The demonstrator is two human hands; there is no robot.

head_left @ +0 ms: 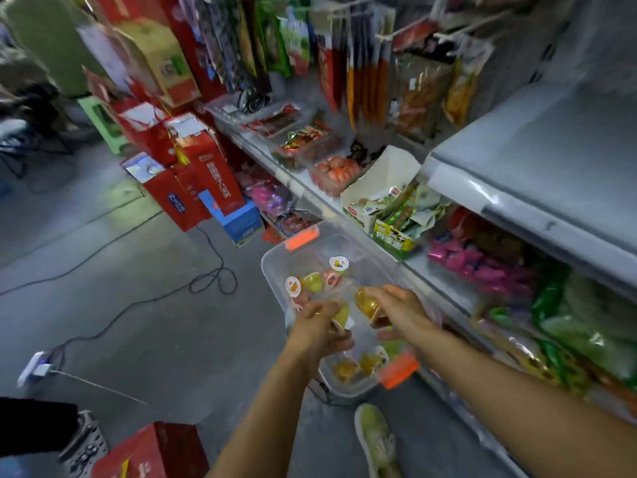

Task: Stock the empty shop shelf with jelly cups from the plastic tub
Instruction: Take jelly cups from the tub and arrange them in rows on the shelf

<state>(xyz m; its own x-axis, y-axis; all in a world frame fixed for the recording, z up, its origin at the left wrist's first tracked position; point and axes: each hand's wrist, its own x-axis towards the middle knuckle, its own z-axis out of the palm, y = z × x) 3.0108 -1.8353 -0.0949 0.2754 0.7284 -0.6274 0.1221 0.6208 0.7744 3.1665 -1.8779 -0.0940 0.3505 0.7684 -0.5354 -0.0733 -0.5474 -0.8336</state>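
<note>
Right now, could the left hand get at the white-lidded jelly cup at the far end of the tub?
Probably yes. The tub is open on top and nothing covers that white-lidded jelly cup. But the left hand holds a green cup in its fingers, so it may lack a free grip.

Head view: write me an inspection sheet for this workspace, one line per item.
Surface: grey upper shelf bare, blurred.
Job's things: clear plastic tub with orange latches, jelly cups loose inside.
Clutter: red boxes stacked on the floor.
Grips: left hand holds a yellow-green cup; right hand holds an amber cup.
Cables: black cables loop across the floor; power strip nearby.
Surroundings: stocked snack shelves, hanging packets above.
</note>
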